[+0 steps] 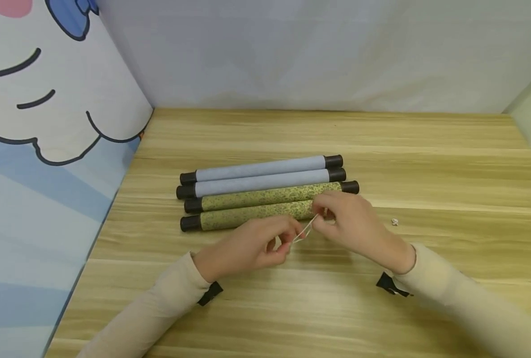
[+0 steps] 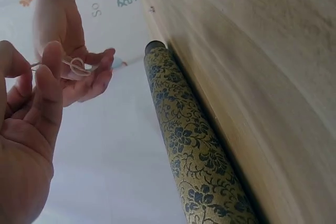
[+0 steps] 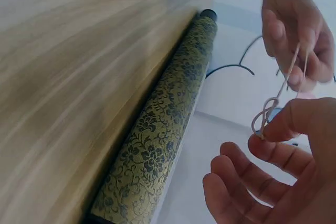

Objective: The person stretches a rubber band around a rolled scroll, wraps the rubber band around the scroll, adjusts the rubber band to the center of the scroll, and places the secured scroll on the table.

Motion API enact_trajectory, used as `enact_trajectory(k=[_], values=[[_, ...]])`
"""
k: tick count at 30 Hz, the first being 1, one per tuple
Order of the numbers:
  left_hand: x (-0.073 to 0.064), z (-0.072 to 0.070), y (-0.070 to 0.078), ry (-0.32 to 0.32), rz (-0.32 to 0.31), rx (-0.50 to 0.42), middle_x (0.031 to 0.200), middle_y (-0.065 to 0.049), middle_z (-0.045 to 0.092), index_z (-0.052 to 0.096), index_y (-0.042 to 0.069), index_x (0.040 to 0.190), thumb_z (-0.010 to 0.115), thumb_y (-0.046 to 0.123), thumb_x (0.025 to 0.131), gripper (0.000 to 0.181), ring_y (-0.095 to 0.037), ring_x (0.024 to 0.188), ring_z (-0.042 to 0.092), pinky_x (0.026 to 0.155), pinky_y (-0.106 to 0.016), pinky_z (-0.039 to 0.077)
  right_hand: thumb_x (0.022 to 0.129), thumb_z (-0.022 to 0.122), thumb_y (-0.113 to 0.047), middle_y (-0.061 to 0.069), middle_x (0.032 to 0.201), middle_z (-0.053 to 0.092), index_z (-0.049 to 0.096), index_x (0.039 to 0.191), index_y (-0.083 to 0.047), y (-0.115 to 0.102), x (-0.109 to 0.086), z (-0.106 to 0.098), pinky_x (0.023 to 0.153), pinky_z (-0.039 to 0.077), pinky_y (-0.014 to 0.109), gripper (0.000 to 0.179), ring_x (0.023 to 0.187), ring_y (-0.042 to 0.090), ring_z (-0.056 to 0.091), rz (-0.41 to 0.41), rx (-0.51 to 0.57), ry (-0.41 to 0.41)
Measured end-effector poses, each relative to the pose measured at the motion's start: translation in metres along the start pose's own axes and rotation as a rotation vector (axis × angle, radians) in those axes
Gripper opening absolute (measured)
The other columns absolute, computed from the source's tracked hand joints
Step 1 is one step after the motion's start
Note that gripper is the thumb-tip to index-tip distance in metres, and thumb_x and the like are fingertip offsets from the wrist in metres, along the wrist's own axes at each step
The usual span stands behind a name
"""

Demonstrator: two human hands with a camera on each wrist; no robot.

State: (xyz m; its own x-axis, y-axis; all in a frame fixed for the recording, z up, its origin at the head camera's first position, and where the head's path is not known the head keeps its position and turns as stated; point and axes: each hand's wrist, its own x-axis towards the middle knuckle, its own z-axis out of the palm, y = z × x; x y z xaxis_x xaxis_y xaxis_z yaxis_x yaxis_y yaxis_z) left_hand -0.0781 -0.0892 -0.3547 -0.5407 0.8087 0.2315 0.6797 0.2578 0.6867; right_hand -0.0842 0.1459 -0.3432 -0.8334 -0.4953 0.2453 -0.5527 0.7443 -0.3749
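A thin pale string with a small knotted loop spans the short gap between both hands. My left hand pinches one end between thumb and forefinger. The right hand pinches the looped end of the string between thumb and forefinger, its other fingers loosely bent in the right wrist view. Just behind the hands lie two rolled scrolls with black end knobs: the front yellow-green floral scroll, partly covered by the hands, and a matching floral scroll behind it.
Two light blue rolls with black ends lie parallel behind the floral ones. A tiny bundled pale string lies right of the right hand. Black pieces show beneath the cuffs. A pale cloth wall borders the wooden table.
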Motion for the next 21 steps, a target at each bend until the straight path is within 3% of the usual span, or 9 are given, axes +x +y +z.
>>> enact_trajectory(k=[1,3,6,10,12,13,16,18,21], values=[[0.000,0.000,0.001,0.001,-0.004,-0.039,0.093,0.002,0.065,0.060,0.010,0.119,0.054,0.002,0.093,0.028,-0.001,0.071,0.055,0.059,-0.012,0.049,0.079,0.059,-0.011,-0.004,0.076,0.064,0.064,0.079,-0.015,0.001,0.000,-0.001,0.057,0.046,0.021,0.006,0.066,0.010,0.056,0.018,0.034,0.010],[-0.001,0.000,0.002,-0.013,-0.014,-0.100,0.093,0.002,0.068,0.060,0.011,0.112,0.055,0.002,0.093,0.022,0.001,0.073,0.057,0.061,-0.013,0.052,0.082,0.060,-0.009,-0.001,0.080,0.069,0.068,0.083,-0.012,0.003,0.001,-0.001,0.061,0.053,0.023,0.009,0.069,0.011,0.062,0.039,0.108,0.036],[-0.001,0.006,0.000,-0.113,-0.056,-0.219,0.086,0.001,0.071,0.054,0.010,0.105,0.053,0.006,0.096,0.010,-0.001,0.072,0.061,0.063,-0.016,0.055,0.089,0.059,-0.005,0.004,0.084,0.072,0.068,0.088,-0.008,0.005,0.002,-0.003,0.062,0.056,0.024,0.010,0.071,0.012,0.064,0.095,0.249,0.101],[-0.005,0.019,-0.007,-0.204,-0.167,-0.220,0.079,0.003,0.070,0.051,0.009,0.107,0.054,0.010,0.097,0.011,0.001,0.069,0.063,0.064,-0.015,0.055,0.096,0.053,-0.001,0.002,0.092,0.072,0.063,0.091,-0.004,0.009,0.001,-0.011,0.076,0.058,0.025,0.012,0.084,0.012,0.067,0.127,0.642,0.103],[-0.007,0.021,-0.010,-0.208,-0.196,-0.150,0.082,0.004,0.069,0.054,0.011,0.106,0.058,0.011,0.094,0.012,0.004,0.072,0.061,0.066,-0.013,0.055,0.097,0.049,0.002,-0.001,0.094,0.070,0.060,0.091,-0.003,0.008,-0.001,-0.013,0.085,0.057,0.026,0.014,0.092,0.011,0.067,0.059,0.855,0.015],[-0.007,0.020,-0.011,-0.215,-0.204,-0.117,0.083,0.005,0.068,0.056,0.011,0.104,0.059,0.013,0.094,0.011,0.005,0.074,0.061,0.068,-0.012,0.054,0.095,0.046,0.006,-0.001,0.092,0.069,0.058,0.089,-0.002,0.007,-0.001,-0.013,0.089,0.057,0.029,0.015,0.092,0.012,0.066,-0.018,0.948,-0.028],[-0.005,0.017,-0.012,-0.229,-0.176,-0.032,0.085,0.007,0.067,0.060,0.015,0.096,0.062,0.017,0.095,0.003,0.003,0.076,0.059,0.071,-0.012,0.053,0.087,0.044,0.012,0.004,0.084,0.064,0.057,0.085,-0.002,0.002,-0.003,-0.011,0.087,0.058,0.033,0.018,0.086,0.015,0.065,-0.239,1.092,-0.144],[-0.003,0.015,-0.014,-0.230,-0.152,0.034,0.084,0.007,0.066,0.061,0.017,0.092,0.063,0.020,0.095,0.005,0.001,0.076,0.057,0.071,-0.013,0.051,0.081,0.046,0.012,0.007,0.078,0.061,0.057,0.082,-0.004,0.000,-0.004,-0.011,0.080,0.059,0.032,0.020,0.079,0.015,0.062,-0.338,1.078,-0.172],[-0.003,0.011,-0.016,-0.206,-0.144,0.135,0.084,0.010,0.064,0.062,0.020,0.090,0.062,0.023,0.097,0.007,-0.001,0.077,0.055,0.070,-0.015,0.049,0.078,0.052,0.010,0.005,0.076,0.060,0.060,0.081,-0.010,-0.004,-0.006,-0.012,0.069,0.056,0.025,0.022,0.074,0.011,0.058,-0.419,0.949,-0.218]])
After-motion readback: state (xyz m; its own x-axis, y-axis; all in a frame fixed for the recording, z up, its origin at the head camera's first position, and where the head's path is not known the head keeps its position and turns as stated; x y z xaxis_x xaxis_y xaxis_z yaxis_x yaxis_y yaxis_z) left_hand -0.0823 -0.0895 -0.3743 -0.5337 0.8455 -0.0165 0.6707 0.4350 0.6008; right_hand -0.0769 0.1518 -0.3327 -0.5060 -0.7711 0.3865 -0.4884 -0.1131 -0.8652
